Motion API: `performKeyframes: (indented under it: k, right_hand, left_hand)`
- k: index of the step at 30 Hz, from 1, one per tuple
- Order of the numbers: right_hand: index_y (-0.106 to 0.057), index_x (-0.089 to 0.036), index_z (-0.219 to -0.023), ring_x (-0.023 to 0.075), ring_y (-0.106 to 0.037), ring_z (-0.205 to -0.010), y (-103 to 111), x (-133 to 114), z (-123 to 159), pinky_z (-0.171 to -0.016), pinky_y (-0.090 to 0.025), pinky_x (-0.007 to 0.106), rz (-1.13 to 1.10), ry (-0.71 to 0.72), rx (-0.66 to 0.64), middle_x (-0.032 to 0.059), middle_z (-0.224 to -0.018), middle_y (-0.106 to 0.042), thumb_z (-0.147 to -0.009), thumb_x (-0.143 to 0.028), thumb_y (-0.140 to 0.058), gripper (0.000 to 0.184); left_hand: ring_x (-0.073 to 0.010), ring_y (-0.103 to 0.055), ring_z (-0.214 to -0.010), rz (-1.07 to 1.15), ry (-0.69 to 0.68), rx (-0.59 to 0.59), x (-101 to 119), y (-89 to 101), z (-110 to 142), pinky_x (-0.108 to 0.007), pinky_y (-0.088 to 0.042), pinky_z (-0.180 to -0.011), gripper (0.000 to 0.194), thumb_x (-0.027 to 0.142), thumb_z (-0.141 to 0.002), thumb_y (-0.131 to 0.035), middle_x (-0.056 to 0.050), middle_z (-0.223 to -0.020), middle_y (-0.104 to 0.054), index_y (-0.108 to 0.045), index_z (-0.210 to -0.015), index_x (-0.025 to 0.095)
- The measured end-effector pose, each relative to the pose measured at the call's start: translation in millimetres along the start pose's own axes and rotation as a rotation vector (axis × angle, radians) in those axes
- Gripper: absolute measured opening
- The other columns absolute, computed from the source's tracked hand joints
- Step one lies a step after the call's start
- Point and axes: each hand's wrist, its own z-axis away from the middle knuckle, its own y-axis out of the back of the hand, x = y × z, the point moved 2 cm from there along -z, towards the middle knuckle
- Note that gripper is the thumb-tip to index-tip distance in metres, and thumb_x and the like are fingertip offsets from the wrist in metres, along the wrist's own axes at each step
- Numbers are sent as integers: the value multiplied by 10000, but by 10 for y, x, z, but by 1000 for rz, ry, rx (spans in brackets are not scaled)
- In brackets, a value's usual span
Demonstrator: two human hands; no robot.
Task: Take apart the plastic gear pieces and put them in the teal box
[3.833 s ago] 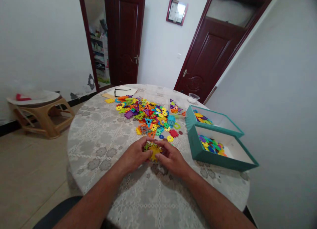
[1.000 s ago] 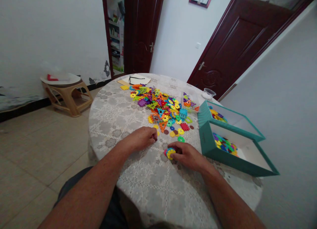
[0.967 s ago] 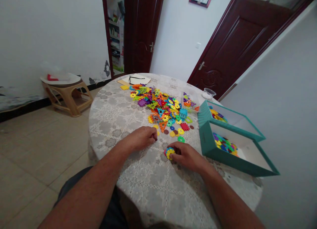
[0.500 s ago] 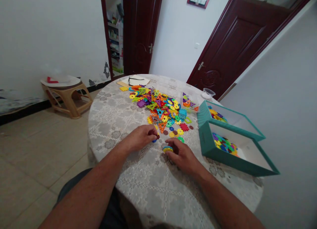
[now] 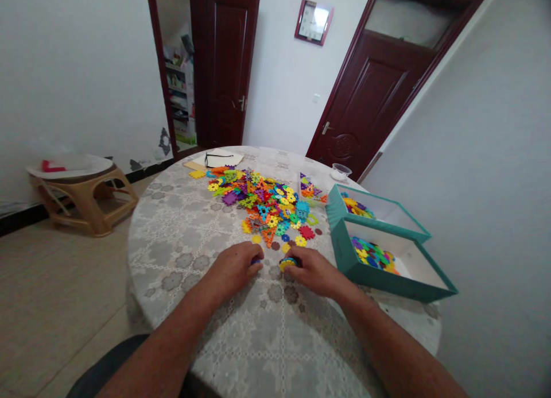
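Observation:
My left hand (image 5: 241, 265) is closed just above the tablecloth, pinching a small blue disc (image 5: 256, 262) that mostly hides behind the fingers. My right hand (image 5: 313, 267) grips a few stacked round plastic discs (image 5: 287, 264), with yellow and blue edges showing. A gap separates the two hands. Beyond them spreads a pile of colourful plastic building pieces (image 5: 262, 200), with notched discs, triangles and squares among them. Nearer my hands lie a brown disc (image 5: 275, 246), a yellow disc (image 5: 256, 239) and a red square piece (image 5: 307, 232).
Two green boxes (image 5: 387, 283) with pieces inside stand on the right of the round table (image 5: 172, 237). Behind the pile are a clear tray (image 5: 297, 182), a clear bowl (image 5: 341, 171) and glasses (image 5: 218, 155) on paper. A stool (image 5: 86, 205) stands left.
My view has tilted up and shifted right. The left hand's fingers have closed in around the blue disc. My right hand's fingers have tightened on the stacked discs.

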Motion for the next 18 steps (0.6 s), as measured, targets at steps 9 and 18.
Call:
performKeyframes:
  k: [9, 18]
  right_hand:
    - [-713, -159, -940, 169, -622, -694, 1290, 212, -882, -667, -384, 268, 396, -312, 220, 51, -776, -702, -872, -183, -658, 91]
    - [-694, -191, -921, 145, -633, -638, 1132, 270, -561, -608, -392, 243, 319, -280, 166, 11, -766, -706, -898, -240, -637, 79]
  left_hand:
    - [-275, -619, -1067, -232, 86, -45, -66, -15, 17, -349, -450, -865, 195, 259, -911, -571, -118, -1142, -664, -690, -1060, 219]
    - [-273, -624, -1077, -160, 106, -90, -94, -2, -43, -349, -440, -868, 220, 198, -871, -574, -114, -1174, -689, -642, -1078, 227]
